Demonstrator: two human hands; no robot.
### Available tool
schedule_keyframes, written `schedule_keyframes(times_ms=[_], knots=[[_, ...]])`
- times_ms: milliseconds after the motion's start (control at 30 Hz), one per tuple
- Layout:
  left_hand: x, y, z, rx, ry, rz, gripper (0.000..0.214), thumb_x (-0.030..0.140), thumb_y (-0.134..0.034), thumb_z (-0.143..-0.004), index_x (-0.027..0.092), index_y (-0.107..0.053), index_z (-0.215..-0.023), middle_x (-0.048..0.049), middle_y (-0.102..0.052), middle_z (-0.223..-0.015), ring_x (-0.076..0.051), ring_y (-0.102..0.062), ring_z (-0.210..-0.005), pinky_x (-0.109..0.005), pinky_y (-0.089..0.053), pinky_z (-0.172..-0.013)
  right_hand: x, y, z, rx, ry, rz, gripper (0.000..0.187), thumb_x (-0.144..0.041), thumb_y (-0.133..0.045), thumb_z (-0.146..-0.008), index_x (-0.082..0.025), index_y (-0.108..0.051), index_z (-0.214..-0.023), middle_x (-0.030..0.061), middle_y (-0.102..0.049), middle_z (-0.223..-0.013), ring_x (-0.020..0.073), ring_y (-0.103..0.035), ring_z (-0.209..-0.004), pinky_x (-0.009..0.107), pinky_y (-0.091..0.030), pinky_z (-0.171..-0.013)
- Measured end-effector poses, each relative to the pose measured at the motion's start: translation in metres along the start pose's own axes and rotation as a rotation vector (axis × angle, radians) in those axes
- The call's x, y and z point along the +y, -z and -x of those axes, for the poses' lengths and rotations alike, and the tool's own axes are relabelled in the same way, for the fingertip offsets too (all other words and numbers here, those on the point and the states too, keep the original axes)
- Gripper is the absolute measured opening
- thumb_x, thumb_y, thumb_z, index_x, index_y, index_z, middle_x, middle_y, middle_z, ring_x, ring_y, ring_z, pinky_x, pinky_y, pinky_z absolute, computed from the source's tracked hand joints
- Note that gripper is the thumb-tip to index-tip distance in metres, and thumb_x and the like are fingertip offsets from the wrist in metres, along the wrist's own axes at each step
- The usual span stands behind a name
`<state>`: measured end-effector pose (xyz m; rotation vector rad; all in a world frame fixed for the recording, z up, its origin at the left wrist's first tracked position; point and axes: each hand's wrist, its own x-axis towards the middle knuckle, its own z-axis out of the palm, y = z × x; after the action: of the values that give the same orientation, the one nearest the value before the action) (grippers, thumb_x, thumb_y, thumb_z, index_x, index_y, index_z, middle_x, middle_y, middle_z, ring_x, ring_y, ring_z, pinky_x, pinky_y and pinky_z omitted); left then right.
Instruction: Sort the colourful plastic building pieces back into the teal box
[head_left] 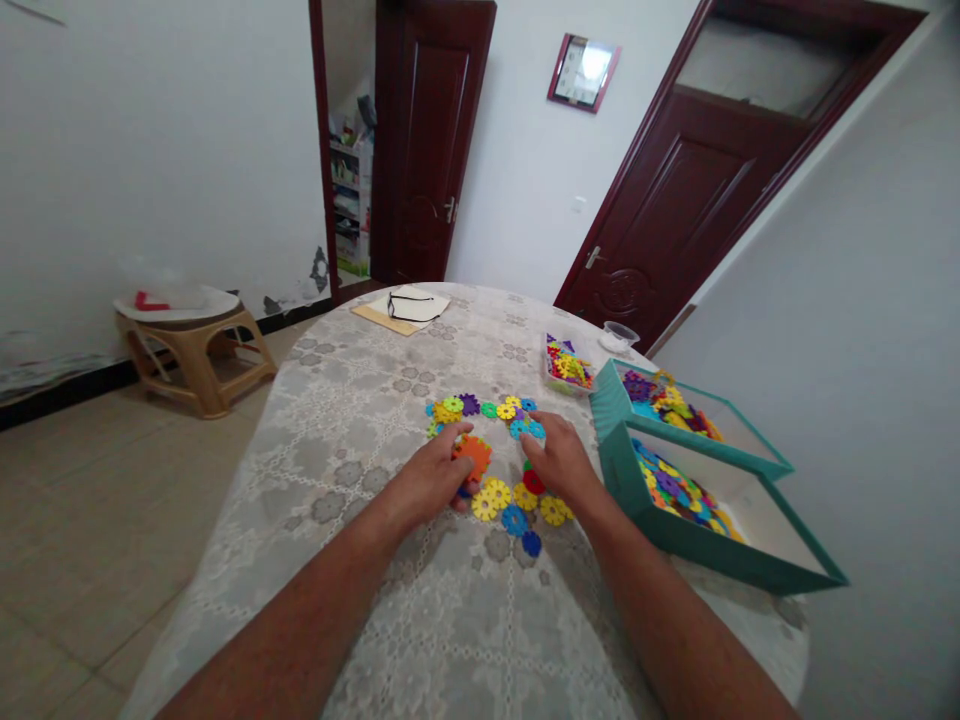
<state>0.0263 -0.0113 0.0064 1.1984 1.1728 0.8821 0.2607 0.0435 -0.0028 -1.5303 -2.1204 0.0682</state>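
My left hand (439, 470) is closed on an orange toothed plastic disc (477, 456), its thumb lying over the piece. My right hand (559, 455) has thumb and index finger on either side of light blue notched discs (527, 429), apparently gripping them at the edge; its other fingers are hidden. Around both hands, notched discs join into a loose ring: yellow discs (491, 498) at the front, a purple disc (469, 404) and a green disc (489, 410) at the back. A red disc (533, 481) sits beside my right thumb. Blue discs (514, 519) stick out toward me.
Two teal boxes (622, 480) with many discs stand at the right. Behind them are a clear tub (568, 364) of colourful pieces and a small clear container (619, 336). Glasses (412, 305) lie on papers at the table's far edge. A stool (202, 350) stands left.
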Motion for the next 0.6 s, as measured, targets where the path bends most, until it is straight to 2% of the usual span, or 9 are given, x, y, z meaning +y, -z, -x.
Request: schedule_keyframes(times_ms=[100, 200, 267, 433, 533, 600], knots=[[0.005, 0.002, 0.003, 0.011, -0.007, 0.015, 0.073, 0.023, -0.057, -0.086, 0.024, -0.039, -0.156, -0.0034, -0.067, -0.089, -0.018, -0.07, -0.075, -0.024, -0.053, -0.056, 0.009, -0.003, -0.026, -0.138, -0.116, 0.232, 0.052, -0.043, -0.061, -0.099, -0.011, -0.062, -0.139, 0.0226, -0.069, -0.132, 0.0358, -0.059, -0.129, 0.048, -0.042, -0.113], [0.007, 0.004, 0.004, 0.009, -0.009, 0.006, 0.072, 0.024, -0.059, -0.085, 0.025, -0.041, -0.155, -0.0033, -0.068, -0.089, -0.018, -0.071, -0.075, -0.023, -0.053, -0.057, 0.005, -0.013, -0.041, -0.202, -0.175, 0.354, 0.058, -0.053, -0.062, -0.097, -0.013, -0.062, -0.139, 0.0226, -0.07, -0.128, 0.0381, -0.059, -0.127, 0.049, -0.046, -0.105], [0.007, 0.006, 0.004, 0.01, -0.015, -0.002, 0.073, 0.024, -0.058, -0.085, 0.024, -0.041, -0.156, -0.0038, -0.068, -0.09, -0.018, -0.071, -0.075, -0.023, -0.052, -0.057, -0.001, -0.022, -0.045, -0.23, -0.197, 0.391, 0.056, -0.053, -0.062, -0.096, -0.013, -0.063, -0.136, 0.023, -0.07, -0.127, 0.0391, -0.059, -0.125, 0.05, -0.047, -0.101], [0.009, 0.009, 0.005, 0.017, -0.03, -0.013, 0.072, 0.022, -0.057, -0.085, 0.023, -0.042, -0.155, -0.0034, -0.068, -0.086, -0.019, -0.071, -0.076, -0.023, -0.053, -0.057, -0.01, -0.026, -0.032, -0.243, -0.154, 0.376, 0.043, -0.042, -0.058, -0.097, -0.018, -0.066, -0.131, 0.0191, -0.071, -0.124, 0.0362, -0.062, -0.12, 0.047, -0.048, -0.098], [0.012, 0.011, 0.007, 0.017, -0.054, -0.013, 0.07, 0.021, -0.056, -0.085, 0.023, -0.044, -0.154, -0.0029, -0.068, -0.083, -0.018, -0.071, -0.075, -0.022, -0.053, -0.057, -0.008, -0.013, -0.014, -0.241, -0.064, 0.298, 0.057, -0.041, -0.064, -0.091, -0.017, -0.059, -0.143, 0.0183, -0.072, -0.125, 0.0353, -0.063, -0.12, 0.045, -0.046, -0.1], [0.016, 0.012, 0.009, 0.031, -0.065, -0.039, 0.068, 0.021, -0.056, -0.086, 0.023, -0.046, -0.153, -0.0039, -0.07, -0.085, -0.019, -0.072, -0.076, -0.022, -0.052, -0.056, -0.004, -0.002, -0.003, -0.249, -0.036, 0.166, 0.063, -0.04, -0.062, -0.092, -0.016, -0.054, -0.149, 0.0165, -0.074, -0.119, 0.0322, -0.066, -0.112, 0.042, -0.047, -0.096]])
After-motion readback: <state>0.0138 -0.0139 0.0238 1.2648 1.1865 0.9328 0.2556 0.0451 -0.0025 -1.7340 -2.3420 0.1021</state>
